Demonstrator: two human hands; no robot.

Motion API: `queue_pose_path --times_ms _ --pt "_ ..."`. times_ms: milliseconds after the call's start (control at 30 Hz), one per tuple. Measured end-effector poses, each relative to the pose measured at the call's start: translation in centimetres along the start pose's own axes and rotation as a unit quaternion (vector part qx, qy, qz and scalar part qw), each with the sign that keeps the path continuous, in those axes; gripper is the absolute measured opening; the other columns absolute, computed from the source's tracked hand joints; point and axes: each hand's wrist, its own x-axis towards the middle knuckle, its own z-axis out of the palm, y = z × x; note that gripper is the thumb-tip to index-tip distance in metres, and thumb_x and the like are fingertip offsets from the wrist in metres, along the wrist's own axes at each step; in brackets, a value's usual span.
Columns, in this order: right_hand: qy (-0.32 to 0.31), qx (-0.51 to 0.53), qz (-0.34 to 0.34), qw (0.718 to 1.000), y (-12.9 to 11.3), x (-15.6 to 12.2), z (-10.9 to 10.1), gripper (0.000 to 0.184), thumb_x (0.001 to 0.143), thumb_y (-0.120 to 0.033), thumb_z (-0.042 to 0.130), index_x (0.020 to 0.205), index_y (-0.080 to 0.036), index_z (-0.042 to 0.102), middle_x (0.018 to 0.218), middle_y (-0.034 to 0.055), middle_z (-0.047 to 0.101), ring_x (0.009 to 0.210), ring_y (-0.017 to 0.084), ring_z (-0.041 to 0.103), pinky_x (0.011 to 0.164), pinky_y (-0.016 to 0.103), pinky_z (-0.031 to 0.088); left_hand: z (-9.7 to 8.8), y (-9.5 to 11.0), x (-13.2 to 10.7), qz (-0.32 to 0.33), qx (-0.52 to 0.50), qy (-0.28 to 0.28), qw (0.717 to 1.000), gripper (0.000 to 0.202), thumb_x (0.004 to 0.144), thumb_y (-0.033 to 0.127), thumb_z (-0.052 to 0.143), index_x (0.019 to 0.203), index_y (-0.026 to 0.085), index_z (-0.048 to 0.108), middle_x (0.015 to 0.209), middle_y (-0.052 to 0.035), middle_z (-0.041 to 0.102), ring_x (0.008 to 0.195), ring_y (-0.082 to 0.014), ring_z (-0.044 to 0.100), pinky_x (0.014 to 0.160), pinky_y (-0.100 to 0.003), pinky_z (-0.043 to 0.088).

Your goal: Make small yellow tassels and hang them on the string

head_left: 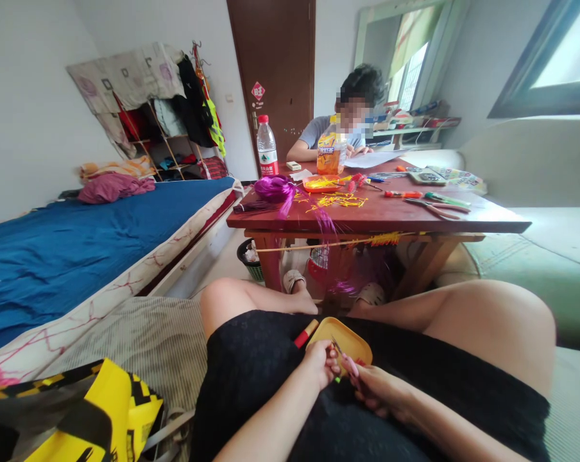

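The right hand (379,388) has its fingers wrapped around pink-handled scissors (350,366), whose long axis slants forward and left, blades over the yellow tray (338,328), just beside the left hand's (323,359) curled fingers, whose grip I cannot tell.

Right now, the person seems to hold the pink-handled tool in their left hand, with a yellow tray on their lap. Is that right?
Not quite: the head view shows the pink-handled tool in the right hand, not the left hand. The yellow tray is indeed on the lap.
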Motion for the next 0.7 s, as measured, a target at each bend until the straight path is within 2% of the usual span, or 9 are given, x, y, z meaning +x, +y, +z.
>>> queue_pose_path --times_ms 167,233,300,333,400,433,467,600,700 --pt "0.001 -0.026 -0.007 1.0 -1.4 -1.4 0.1 0.047 0.072 -0.065 0.044 0.06 -0.019 0.041 0.047 -0.0073 0.039 0.034 0.003 0.022 0.033 0.015 0.012 0.4 0.7 -1.1 0.031 -0.002 -0.007 1.0 0.028 0.085 0.03 0.05 0.109 0.015 0.052 0.104 -0.0066 0.057 0.084 -0.0167 0.058 0.07 -0.035 0.051" --pt "-0.001 -0.036 -0.044 0.998 -2.8 -3.3 -1.5 0.044 0.072 -0.062 0.049 0.067 -0.018 0.047 0.053 -0.0065 0.041 0.039 0.005 0.028 0.034 0.016 0.016 0.2 1.8 -2.5 0.062 -0.012 -0.03 0.998 0.022 0.086 0.03 0.05 0.099 0.013 0.055 0.088 -0.0029 0.059 0.067 -0.0112 0.057 0.057 -0.027 0.049" --pt "-0.001 -0.062 -0.098 0.993 -4.4 -5.5 -4.2 0.039 0.068 -0.057 0.058 0.078 -0.02 0.053 0.056 -0.0071 0.043 0.044 0.006 0.033 0.036 0.017 0.02 -0.2 3.5 -4.7 0.107 -0.028 -0.064 0.992 0.018 0.087 0.026 0.047 0.079 0.012 0.055 0.064 0.0037 0.051 0.046 -0.0048 0.044 0.042 -0.018 0.038" --pt "0.003 -0.133 -0.167 0.977 -5.1 -6.4 -5.8 0.036 0.071 -0.054 0.057 0.084 -0.02 0.055 0.06 -0.006 0.047 0.048 0.008 0.037 0.039 0.018 0.024 -0.4 4.6 -6.1 0.137 -0.039 -0.082 0.986 0.025 0.088 0.022 0.045 0.066 0.012 0.051 0.054 0.0061 0.043 0.039 -0.0027 0.034 0.038 -0.015 0.031" --pt "0.103 -0.316 -0.24 0.912 -6.0 -7.4 -8.7 0.029 0.077 -0.048 0.052 0.082 -0.019 0.055 0.07 -0.0015 0.054 0.061 0.012 0.048 0.052 0.022 0.036 -0.9 6.6 -9.3 0.211 -0.063 -0.119 0.968 0.031 0.087 0.018 0.045 0.057 0.013 0.046 0.048 0.0073 0.036 0.037 -0.0017 0.027 0.039 -0.014 0.027" --pt "0.152 -0.435 -0.203 0.864 -6.2 -7.3 -9.7 0.027 0.078 -0.046 0.05 0.077 -0.019 0.055 0.067 -0.001 0.055 0.062 0.014 0.05 0.055 0.024 0.037 -1.0 7.5 -10.9 0.249 -0.072 -0.136 0.956 0.029 0.085 0.018 0.048 0.056 0.013 0.046 0.048 0.007 0.037 0.039 -0.0017 0.028 0.041 -0.014 0.027" --pt "0.176 -0.474 -0.17 0.846 -6.1 -6.8 -10.1 0.023 0.076 -0.041 0.054 0.072 -0.018 0.055 0.063 0.0006 0.055 0.06 0.016 0.051 0.055 0.027 0.037 -1.0 8.3 -12.5 0.281 -0.076 -0.15 0.945 0.027 0.082 0.019 0.053 0.056 0.013 0.047 0.049 0.0067 0.039 0.041 -0.0019 0.03 0.043 -0.014 0.028" --pt "0.204 -0.546 -0.127 0.803 -5.0 -2.3 -7.1 0.017 0.068 -0.025 0.066 0.081 -0.015 0.06 0.079 0.0064 0.062 0.073 0.023 0.058 0.062 0.034 0.043 -0.3 8.6 -16.5 0.375 0.001 -0.219 0.901 0.023 0.069 0.023 0.068 0.058 0.013 0.05 0.053 0.004 0.047 0.046 -0.0042 0.034 0.047 -0.018 0.029" --pt "0.211 -0.575 -0.142 0.778 -4.9 1.4 -3.1 0.024 0.082 -0.029 0.057 0.102 -0.015 0.056 0.103 0.0052 0.058 0.085 0.018 0.059 0.073 0.037 0.048 0.3 6.8 -16.2 0.334 0.048 -0.236 0.911 0.026 0.067 0.025 0.07 0.057 0.013 0.049 0.052 0.0042 0.047 0.045 -0.0037 0.032 0.046 -0.018 0.027"
